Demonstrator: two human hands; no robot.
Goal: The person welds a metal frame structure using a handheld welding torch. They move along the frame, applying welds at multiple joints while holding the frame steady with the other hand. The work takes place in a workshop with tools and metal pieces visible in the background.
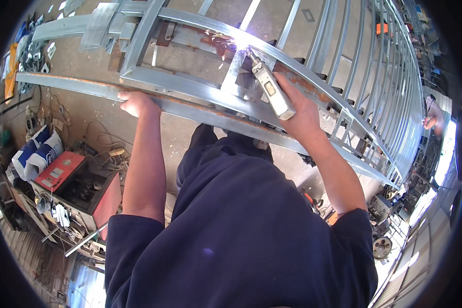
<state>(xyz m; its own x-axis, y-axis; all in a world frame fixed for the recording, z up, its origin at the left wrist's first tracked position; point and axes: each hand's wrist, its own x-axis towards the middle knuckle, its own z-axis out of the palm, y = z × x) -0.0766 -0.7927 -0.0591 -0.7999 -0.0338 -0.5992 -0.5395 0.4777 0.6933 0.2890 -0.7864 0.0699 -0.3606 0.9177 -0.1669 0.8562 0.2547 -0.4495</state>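
A boxy, silver-grey welding gun is in my right hand, its nozzle tilted up and to the left. A bright white-violet glow and sparks come from its tip, where a crossbar meets the curved rail of a shiny steel frame; the glare hides the joint. Over at the left, my left hand is closed round the long, rust-edged steel bar nearest my body. This bar runs along the near side of the frame.
Rows of slim steel bars fill the right. At the lower left stands a red-topped machine beside blue-and-white bags and tangled cables. Metal offcuts lie at the far left. Another person is at the far right.
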